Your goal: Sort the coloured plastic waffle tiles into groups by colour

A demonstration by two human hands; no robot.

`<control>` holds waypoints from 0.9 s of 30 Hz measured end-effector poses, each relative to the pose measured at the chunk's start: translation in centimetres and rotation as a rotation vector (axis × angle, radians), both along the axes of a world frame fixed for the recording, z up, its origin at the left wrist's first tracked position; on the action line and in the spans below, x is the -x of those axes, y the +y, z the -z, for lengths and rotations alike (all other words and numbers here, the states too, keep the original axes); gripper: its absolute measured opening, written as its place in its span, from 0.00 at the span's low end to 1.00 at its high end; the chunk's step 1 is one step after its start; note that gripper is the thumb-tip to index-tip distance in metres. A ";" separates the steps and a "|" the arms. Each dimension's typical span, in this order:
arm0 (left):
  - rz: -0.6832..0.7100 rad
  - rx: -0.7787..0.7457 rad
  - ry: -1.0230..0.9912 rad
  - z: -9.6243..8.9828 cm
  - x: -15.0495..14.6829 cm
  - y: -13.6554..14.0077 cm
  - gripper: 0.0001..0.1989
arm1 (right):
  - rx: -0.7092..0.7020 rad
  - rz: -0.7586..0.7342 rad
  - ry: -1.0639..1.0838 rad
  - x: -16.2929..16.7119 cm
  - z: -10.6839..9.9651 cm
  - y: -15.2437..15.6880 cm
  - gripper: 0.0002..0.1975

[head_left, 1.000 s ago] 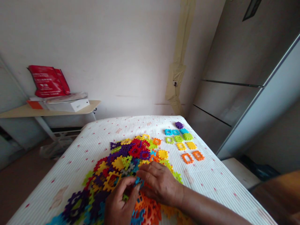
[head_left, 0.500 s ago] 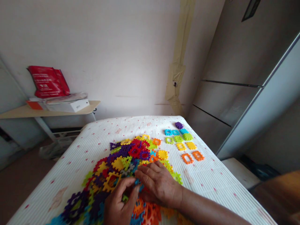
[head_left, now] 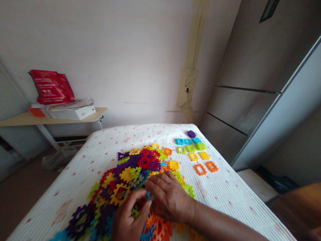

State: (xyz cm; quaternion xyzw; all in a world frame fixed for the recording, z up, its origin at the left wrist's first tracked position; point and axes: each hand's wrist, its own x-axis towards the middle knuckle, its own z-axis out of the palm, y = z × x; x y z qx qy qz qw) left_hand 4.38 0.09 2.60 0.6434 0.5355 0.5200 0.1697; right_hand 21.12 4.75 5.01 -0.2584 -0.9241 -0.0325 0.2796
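Over the near part of a pile of plastic interlocking blocks, both of my hands come together. My left hand is closed, with thumb and forefinger pinching a small blue interlocking block. Bent fingers of my right hand reach down at the far side of that same block; its thumb and some fingertips are hidden. The blue block is mostly covered by the hands. A yellow square frame block lies just left of them, and orange blocks show underneath.
On the right of the white spotted cloth, separate blocks lie in rows by colour: purple, blue, green, yellow, orange. A side table carrying a red bag stands left; a grey cabinet stands right.
My left thumb and forefinger have shifted slightly to the right around the blue block. My right hand has barely moved. The rows of blocks are unchanged.
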 end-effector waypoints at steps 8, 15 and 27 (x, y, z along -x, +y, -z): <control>0.006 -0.025 0.012 0.2 0.0 0.2 0.07 | 0.025 -0.009 -0.020 -0.1 -0.3 0.0 0.26; -0.003 -0.018 0.037 -0.5 0.0 0.0 0.07 | 0.069 -0.017 -0.035 -0.1 -0.1 0.1 0.28; 0.014 -0.033 0.100 -0.9 -0.1 0.2 0.06 | 0.194 -0.033 -0.082 -0.2 0.8 0.4 0.30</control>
